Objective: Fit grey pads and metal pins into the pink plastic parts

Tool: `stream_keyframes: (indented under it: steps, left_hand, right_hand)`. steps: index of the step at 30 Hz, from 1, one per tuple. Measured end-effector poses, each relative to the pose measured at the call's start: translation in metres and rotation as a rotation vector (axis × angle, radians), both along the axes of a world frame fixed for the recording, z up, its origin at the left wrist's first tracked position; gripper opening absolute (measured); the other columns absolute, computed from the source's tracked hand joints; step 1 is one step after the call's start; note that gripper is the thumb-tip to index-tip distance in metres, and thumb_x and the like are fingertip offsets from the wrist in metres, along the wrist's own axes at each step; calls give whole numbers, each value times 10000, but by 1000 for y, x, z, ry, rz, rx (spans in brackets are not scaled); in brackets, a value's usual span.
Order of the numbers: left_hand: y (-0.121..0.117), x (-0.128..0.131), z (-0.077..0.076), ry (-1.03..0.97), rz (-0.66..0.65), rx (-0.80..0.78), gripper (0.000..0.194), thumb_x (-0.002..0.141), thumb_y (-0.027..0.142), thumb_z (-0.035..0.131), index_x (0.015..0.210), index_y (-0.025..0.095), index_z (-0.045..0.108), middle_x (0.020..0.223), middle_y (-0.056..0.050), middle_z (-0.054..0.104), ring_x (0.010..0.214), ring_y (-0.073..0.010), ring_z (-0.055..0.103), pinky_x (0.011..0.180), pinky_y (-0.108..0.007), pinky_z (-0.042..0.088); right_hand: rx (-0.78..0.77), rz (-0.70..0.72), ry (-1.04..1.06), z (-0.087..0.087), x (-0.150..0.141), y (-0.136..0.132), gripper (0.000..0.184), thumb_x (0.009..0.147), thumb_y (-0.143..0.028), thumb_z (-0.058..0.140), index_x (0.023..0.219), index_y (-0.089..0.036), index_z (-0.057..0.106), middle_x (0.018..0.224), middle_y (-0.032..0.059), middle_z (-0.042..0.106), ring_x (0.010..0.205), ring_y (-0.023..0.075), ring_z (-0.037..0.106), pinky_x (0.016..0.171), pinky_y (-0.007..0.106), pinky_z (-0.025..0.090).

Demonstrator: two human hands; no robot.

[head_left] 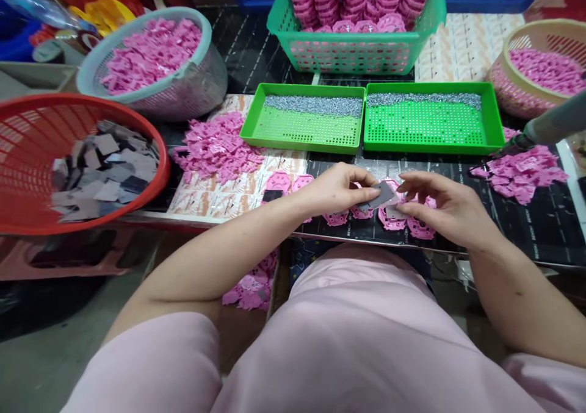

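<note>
My left hand (336, 188) pinches a thin grey square piece (382, 194) between thumb and fingers, above the black work mat (458, 230). My right hand (442, 204) is close beside the piece's other end, with its fingers spread and its thumb near a pink moulded plastic part (391, 216). Whether that hand grips anything is hidden by its fingers. Several more of these pink parts lie in a row under both hands, such as one (421, 228) by my right palm. A pile of flat pink pieces (217, 147) sits left of my left hand.
A red basket (27, 150) holds grey squares. Two green perforated trays (306, 133) hold rows of small silver parts. Behind them stand a green basket (352, 56) of stacked pink parts and two round baskets (196, 89) of pink pieces. A grey tube (553, 120) juts in at right.
</note>
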State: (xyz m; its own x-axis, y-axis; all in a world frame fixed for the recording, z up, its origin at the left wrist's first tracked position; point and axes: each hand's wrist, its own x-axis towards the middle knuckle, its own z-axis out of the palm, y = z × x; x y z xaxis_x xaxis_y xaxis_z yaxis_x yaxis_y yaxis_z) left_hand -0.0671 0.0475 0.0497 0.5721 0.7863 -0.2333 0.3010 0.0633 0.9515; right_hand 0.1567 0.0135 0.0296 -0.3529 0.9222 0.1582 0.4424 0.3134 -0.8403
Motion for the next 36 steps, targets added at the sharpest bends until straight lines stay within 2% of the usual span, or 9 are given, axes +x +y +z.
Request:
stream_keyframes:
  steps: [4, 11, 15, 19, 22, 25, 29, 32, 36]
  left_hand:
    - [-2, 12, -2, 28, -56, 116, 112, 817, 202, 629, 862, 130, 703, 754, 4, 668, 662, -78, 564, 644, -192, 440]
    - [4, 14, 2, 33, 19, 120, 133, 816, 237, 636, 821, 117, 691, 744, 4, 657, 650, -74, 541, 653, -198, 433]
    - [7, 18, 2, 107, -43, 94, 186, 826, 280, 638, 838, 114, 719, 678, 19, 621, 604, -72, 494, 611, -200, 395]
    - [5, 24, 3, 116, -101, 48, 252, 866, 307, 584, 887, 103, 731, 560, 49, 515, 500, -51, 393, 508, -186, 306]
    - [2, 28, 6, 62, -116, -13, 271, 871, 328, 580, 888, 99, 723, 516, 64, 453, 453, -41, 354, 464, -180, 264]
    - [-1, 34, 7, -7, -132, -30, 280, 852, 361, 616, 811, 100, 710, 512, 67, 439, 440, -31, 348, 456, -177, 254]
    - [-5, 34, 12, 7, -132, -41, 315, 853, 392, 620, 785, 99, 714, 508, 65, 430, 429, -27, 344, 436, -174, 250]
    - [-4, 20, 17, 77, -61, -29, 306, 846, 380, 632, 941, 108, 735, 538, 51, 486, 436, -36, 391, 424, -170, 290]
    - [5, -16, 26, 130, 134, 22, 398, 781, 372, 714, 1108, 145, 696, 749, -4, 659, 557, -54, 522, 514, -179, 424]
  right_hand:
    - [-144, -36, 134, 9, 3, -6, 311, 793, -366, 718, 1068, -223, 692, 878, 22, 735, 718, 133, 677, 665, 262, 568]
    - [-88, -365, -79, 2, 50, -18, 201, 754, -422, 741, 842, -241, 729, 814, 2, 731, 638, 126, 636, 578, 257, 512]
    - [-47, -295, -252, -6, 52, -28, 191, 799, -438, 695, 821, -252, 732, 798, 5, 730, 658, 154, 636, 647, 316, 514]
    - [207, -253, -348, -8, 44, -29, 175, 811, -409, 696, 870, -249, 736, 878, 43, 714, 854, 225, 650, 813, 408, 513]
    - [280, -245, -229, -2, 37, -28, 278, 817, -367, 702, 1075, -264, 713, 1044, 63, 678, 970, 219, 639, 894, 392, 519]
    - [167, -118, -53, 4, 26, -26, 397, 806, -350, 718, 1198, -312, 660, 1146, 42, 659, 1065, 199, 626, 948, 356, 518]
    - [-53, -108, 303, 4, 18, -21, 281, 760, -391, 756, 1019, -291, 711, 1127, 36, 692, 1090, 211, 642, 879, 341, 567]
    - [-272, -193, 603, 6, 30, -19, 336, 737, -529, 739, 961, -286, 677, 1048, 31, 730, 919, 190, 708, 747, 315, 604]
    - [-396, -216, 710, 8, 53, -24, 394, 630, -476, 838, 943, -298, 676, 946, 5, 752, 766, 156, 721, 654, 267, 605]
